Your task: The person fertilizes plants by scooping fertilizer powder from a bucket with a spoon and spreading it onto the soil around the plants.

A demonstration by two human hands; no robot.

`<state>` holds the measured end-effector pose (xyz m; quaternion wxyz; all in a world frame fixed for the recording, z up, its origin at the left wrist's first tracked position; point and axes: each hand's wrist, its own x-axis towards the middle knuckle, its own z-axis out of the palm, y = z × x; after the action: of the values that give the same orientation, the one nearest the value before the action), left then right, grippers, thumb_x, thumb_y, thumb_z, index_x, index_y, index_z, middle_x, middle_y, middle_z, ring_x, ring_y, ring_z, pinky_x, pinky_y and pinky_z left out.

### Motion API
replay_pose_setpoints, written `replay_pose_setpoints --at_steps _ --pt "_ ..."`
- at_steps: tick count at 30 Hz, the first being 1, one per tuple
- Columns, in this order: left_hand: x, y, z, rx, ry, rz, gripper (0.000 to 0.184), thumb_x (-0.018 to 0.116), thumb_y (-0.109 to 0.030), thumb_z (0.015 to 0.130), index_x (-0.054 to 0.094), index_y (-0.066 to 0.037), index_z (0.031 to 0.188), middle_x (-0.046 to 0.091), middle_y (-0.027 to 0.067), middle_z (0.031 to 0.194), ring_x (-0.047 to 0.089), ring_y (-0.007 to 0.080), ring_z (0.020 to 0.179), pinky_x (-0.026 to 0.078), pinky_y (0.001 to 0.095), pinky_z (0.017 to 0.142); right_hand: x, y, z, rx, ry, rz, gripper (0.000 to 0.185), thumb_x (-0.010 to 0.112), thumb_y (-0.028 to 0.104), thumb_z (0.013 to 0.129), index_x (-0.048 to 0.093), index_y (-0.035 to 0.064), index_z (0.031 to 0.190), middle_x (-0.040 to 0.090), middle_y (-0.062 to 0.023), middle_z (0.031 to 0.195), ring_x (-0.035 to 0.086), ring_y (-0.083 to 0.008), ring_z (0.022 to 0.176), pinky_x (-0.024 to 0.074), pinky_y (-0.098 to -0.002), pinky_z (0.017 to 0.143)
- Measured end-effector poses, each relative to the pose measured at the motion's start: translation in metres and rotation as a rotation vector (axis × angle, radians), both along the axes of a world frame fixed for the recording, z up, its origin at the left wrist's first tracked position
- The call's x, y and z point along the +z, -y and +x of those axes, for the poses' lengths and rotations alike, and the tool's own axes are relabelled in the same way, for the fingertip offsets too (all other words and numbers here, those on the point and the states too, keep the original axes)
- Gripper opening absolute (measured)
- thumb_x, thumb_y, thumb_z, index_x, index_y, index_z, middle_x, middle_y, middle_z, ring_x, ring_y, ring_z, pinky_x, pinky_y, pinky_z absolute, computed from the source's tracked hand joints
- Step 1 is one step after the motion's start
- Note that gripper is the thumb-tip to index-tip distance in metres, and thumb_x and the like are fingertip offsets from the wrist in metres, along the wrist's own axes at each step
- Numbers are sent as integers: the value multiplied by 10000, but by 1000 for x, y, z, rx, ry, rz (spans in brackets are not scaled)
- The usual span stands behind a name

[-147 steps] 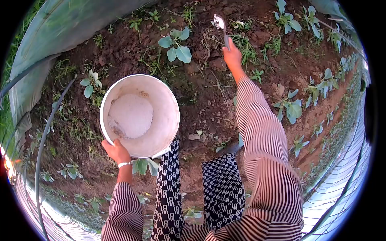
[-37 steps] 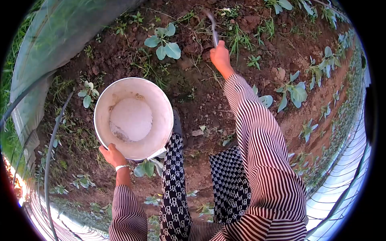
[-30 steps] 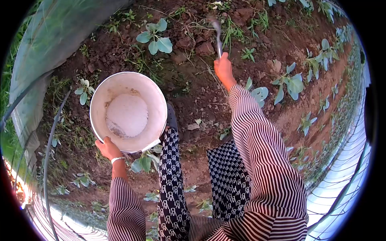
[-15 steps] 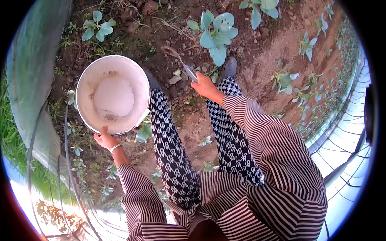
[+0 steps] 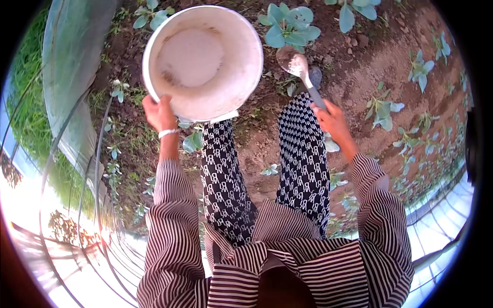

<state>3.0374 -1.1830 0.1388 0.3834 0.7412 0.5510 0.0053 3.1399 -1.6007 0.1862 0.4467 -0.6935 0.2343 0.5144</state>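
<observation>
A white bucket is tilted toward me, with pale granular material at its bottom. My left hand is closed on the bucket's lower left rim, and a white band circles that wrist. To the right of the bucket, my right hand grips the grey handle of a metal spoon. The spoon's bowl, smudged with brown, points up and left over the soil beside my shoe. A leafy plant grows just above the spoon.
Leafy plants stand in brown soil on the right, and another is at the upper left. Plastic sheeting and thin dark poles line the left side. My patterned trouser legs are below the bucket.
The spoon has come back from the far soil toward my body and now lies nearer the bucket. The bucket has shifted up and right in view and looks larger. The view has moved too.
</observation>
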Motion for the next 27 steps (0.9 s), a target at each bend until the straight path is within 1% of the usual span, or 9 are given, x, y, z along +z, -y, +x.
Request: replay_pose_setpoints --at_steps 3,6,8,10,15,18,21,24,27 --pt "0 28 39 -74 -104 -19 260 600 -94 714 510 3 939 573 134 896 569 243 787 494 402 771 5 -11 24 184 76 58 300 603 270 877 612 43 1072 562 -39 675 505 -101 531 401 -257 480" --pt "-28 44 52 -151 -135 -52 253 607 -81 711 498 13 918 560 151 887 570 271 787 476 420 751 -29 -61 51 642 410 15 356 607 275 858 593 0 1083 606 -133 702 578 -221 583 452 -335 551" --pt "-55 56 48 -232 -122 46 283 611 -80 704 484 30 932 542 195 905 556 326 810 447 435 779 -77 -102 60 724 515 10 345 575 226 850 573 -50 1056 627 -239 767 630 -342 691 481 -424 645" --pt "-54 70 51 -208 -111 85 323 602 -75 707 458 46 970 503 231 953 517 383 885 408 454 826 -156 -136 59 820 592 -79 280 526 146 836 571 -61 1020 629 -276 815 632 -403 773 489 -471 702" --pt "-60 79 50 -235 -74 98 339 570 -49 717 424 53 1005 467 246 963 479 418 913 380 468 842 -268 -189 54 842 574 -226 347 546 139 812 542 -20 1121 599 -321 886 591 -456 839 469 -497 770" --pt "-58 88 55 -231 -54 94 355 568 -38 717 410 55 1021 452 250 975 470 426 919 376 473 841 -330 -182 29 788 709 -63 361 559 149 830 546 -20 1148 631 -258 796 627 -375 670 498 -456 609" --pt "-62 93 51 -217 -18 153 298 560 -38 722 433 45 979 475 231 931 484 404 882 384 464 811 -265 -172 45 328 65 6 278 564 135 860 617 -41 1069 604 -108 704 558 -180 518 454 -339 457" --pt "-64 91 49 -215 -36 190 286 564 -41 731 454 44 981 497 225 925 500 398 879 392 463 803 -230 -142 52 -3 -222 181 431 601 126 865 517 -35 1256 505 -19 670 397 -65 454 324 -228 369" --pt "-64 85 49 -192 -75 182 300 564 -42 741 458 50 1006 507 235 958 510 406 893 399 460 816 -189 -118 62 -82 -373 280 543 571 85 878 376 -16 1375 466 -1 670 328 -40 431 269 -189 350"
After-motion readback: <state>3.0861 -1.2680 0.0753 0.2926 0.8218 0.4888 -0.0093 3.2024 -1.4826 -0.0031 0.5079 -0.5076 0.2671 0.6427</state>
